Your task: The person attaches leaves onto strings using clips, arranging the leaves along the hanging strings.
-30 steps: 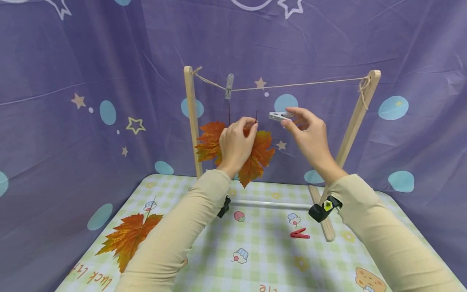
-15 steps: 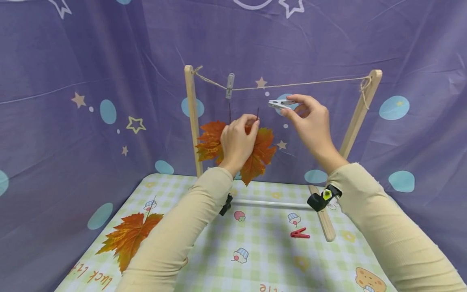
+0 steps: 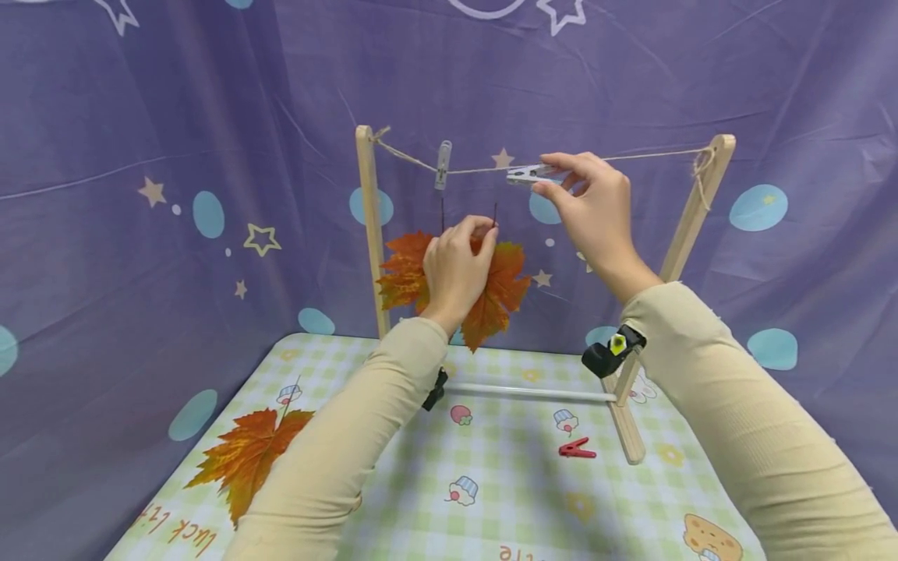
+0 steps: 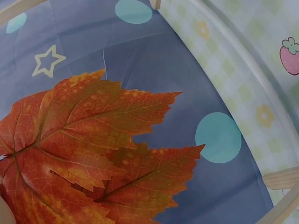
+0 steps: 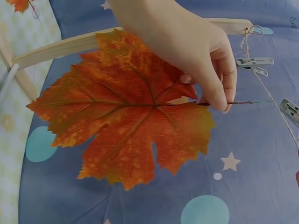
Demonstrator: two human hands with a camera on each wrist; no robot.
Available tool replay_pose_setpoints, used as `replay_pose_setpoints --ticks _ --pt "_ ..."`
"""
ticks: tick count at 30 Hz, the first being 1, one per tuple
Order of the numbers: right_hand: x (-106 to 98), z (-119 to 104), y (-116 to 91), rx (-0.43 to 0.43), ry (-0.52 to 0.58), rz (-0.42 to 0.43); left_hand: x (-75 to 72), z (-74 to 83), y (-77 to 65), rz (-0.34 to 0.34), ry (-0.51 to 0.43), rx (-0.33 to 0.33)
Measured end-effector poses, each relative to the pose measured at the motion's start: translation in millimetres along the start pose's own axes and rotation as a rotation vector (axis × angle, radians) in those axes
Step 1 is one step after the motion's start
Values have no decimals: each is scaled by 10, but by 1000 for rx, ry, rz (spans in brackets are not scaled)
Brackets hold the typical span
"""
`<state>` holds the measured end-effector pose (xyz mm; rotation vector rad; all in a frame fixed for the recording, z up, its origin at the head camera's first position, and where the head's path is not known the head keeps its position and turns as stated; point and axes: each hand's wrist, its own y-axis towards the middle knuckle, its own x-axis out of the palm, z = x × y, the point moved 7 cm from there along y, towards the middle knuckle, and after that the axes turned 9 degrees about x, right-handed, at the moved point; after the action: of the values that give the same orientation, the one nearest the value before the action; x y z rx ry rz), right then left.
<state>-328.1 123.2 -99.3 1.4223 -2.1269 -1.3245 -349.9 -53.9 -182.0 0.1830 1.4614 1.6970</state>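
My left hand (image 3: 457, 269) pinches the thin stem of an orange-red maple leaf (image 3: 500, 292) between thumb and fingers, the stem pointing up. That leaf (image 5: 135, 107) fills much of the right wrist view. My right hand (image 3: 595, 204) holds a grey clothespin (image 3: 528, 174) by its handle end, its tip pointing left at the twine (image 3: 652, 155). Whether the clothespin grips the twine I cannot tell. Left of it, another grey clothespin (image 3: 443, 165) is clipped on the twine, and a second maple leaf (image 3: 403, 273) hangs below it, partly hidden by my left hand.
Two wooden posts (image 3: 372, 226) bear the twine, joined low down by a white rod (image 3: 526, 392). On the checked tablecloth (image 3: 519, 506) lie a red clothespin (image 3: 578, 448) and a third maple leaf (image 3: 252, 456), partly under my left sleeve. A purple curtain (image 3: 175, 101) stands behind.
My right hand has risen with the grey clothespin, from below the twine up to its level. The left hand with its leaf has shifted up only slightly.
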Motion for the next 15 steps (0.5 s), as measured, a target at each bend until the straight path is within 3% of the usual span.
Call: replay_pose_setpoints --ticks 10,15 --pt "39 -104 152 -39 -44 7 -1 3 15 -3 3 0" --pt "50 -123 190 -65 -137 10 14 13 7 -10 8 7"
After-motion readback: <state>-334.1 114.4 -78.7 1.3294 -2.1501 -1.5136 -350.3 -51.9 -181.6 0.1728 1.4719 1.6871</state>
